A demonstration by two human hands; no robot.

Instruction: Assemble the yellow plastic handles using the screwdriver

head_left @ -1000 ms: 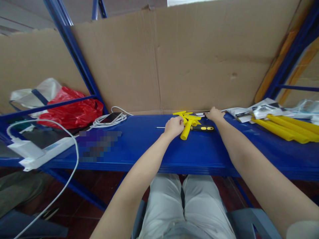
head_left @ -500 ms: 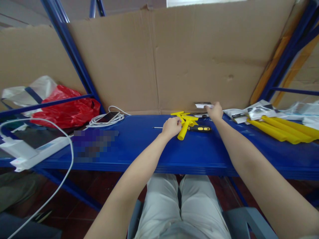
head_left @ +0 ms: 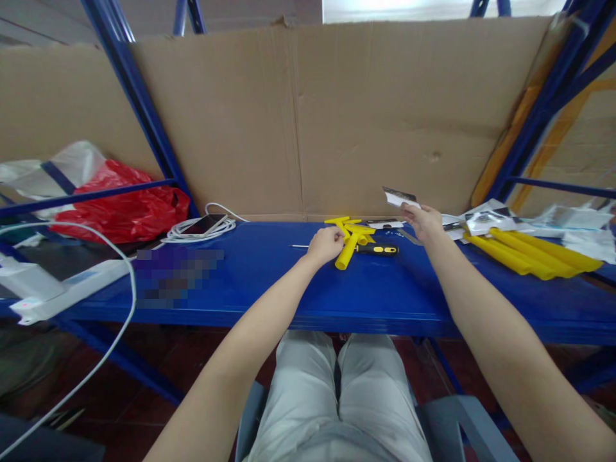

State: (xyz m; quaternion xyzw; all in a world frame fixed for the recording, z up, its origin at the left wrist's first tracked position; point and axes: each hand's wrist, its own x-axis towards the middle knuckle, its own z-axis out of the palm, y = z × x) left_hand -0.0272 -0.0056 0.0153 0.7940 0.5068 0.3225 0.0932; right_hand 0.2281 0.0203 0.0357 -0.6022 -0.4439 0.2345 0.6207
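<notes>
On the blue surface (head_left: 375,289), I had my left hand (head_left: 326,246) by yellow parts (head_left: 350,246) at its three o'clock; I couldn't tell if its fingers gripped. Farther, at its two o'clock, my right hand (head_left: 425,223) pinched a flat packet (head_left: 398,199).

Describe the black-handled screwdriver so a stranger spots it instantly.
On the long blue bench, find the yellow tubular pieces at the left hand. The slim screwdriver shows either side of them: handle right, thin shaft left. Unlike those all-yellow pieces, its handle is black with yellow patches.
</notes>
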